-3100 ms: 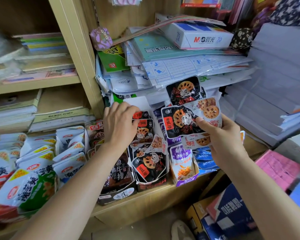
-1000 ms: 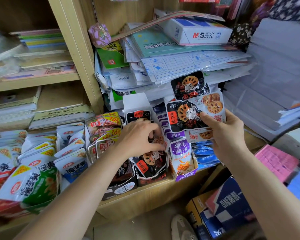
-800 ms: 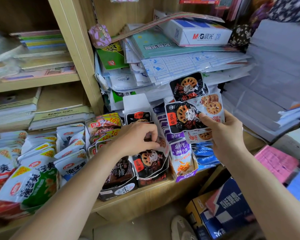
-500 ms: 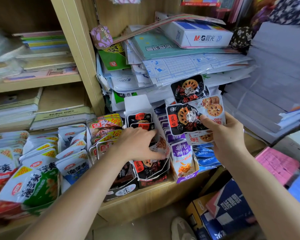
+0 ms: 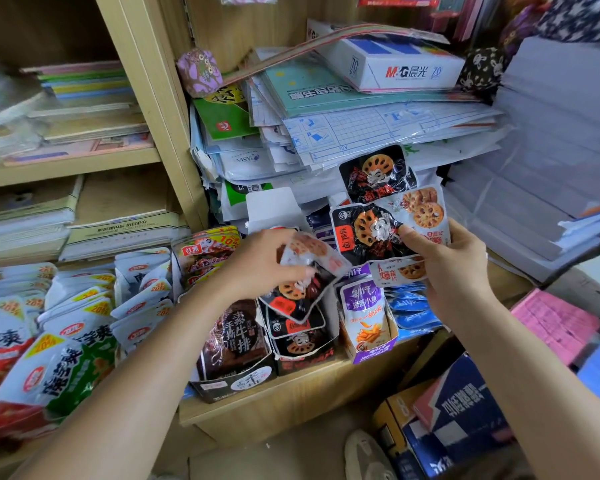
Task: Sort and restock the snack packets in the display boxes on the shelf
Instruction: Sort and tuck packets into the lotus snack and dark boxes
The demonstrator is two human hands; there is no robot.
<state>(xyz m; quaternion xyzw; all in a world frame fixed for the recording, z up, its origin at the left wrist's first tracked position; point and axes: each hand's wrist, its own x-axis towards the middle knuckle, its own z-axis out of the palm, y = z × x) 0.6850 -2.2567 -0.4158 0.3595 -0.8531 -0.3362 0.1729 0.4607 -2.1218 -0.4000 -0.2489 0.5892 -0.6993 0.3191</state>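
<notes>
My left hand [image 5: 260, 263] pinches lotus-root snack packets [image 5: 307, 268], a white one over black ones, lifted just above the black display box [image 5: 305, 356] at the shelf's middle. My right hand [image 5: 454, 265] grips a fan of several lotus-root packets [image 5: 371, 226], black and white ones, held up over the purple display box [image 5: 368, 318] of fish snacks. A dark box of beef-style packets [image 5: 238, 344] stands left of the black box.
White, green and red packets [image 5: 73, 327] fill the shelf's left side. Stacked papers and a white M&G box [image 5: 395, 65] lie behind. Blue packets [image 5: 413, 310] sit right of the purple box. Cartons [image 5: 454, 417] stand on the floor below.
My left hand went from reaching into the black box to lifting out a few lotus-root packets. My right hand held its fan nearly still.
</notes>
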